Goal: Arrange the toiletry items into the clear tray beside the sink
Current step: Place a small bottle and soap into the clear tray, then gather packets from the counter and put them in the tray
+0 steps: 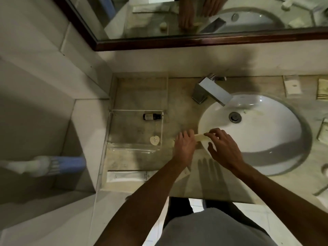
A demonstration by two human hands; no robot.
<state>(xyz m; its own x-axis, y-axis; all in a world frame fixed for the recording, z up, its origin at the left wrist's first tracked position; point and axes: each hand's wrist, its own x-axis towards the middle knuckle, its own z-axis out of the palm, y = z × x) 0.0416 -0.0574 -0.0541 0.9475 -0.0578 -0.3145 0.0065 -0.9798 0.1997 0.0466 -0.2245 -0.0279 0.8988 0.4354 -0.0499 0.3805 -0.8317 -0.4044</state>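
A clear tray (110, 132) sits on the counter left of the sink (276, 139). Inside it lie a small dark bottle (152, 116) near the far right corner and a pale heart-shaped soap (154, 140) near the front right. Between tray and basin, both hands hold a flat cream packet (201, 137). My left hand (183, 145) grips its left end, fingers curled over it. Its right end is pinched by my right hand (221, 148) between thumb and fingertips. Much of the packet is hidden under the hands.
A square chrome tap (211, 91) stands behind the basin. White packets (292, 85) and a folded yellow cloth (323, 91) lie at the far right. A white sachet (131, 176) lies at the counter's front left. A mirror (177, 18) hangs above.
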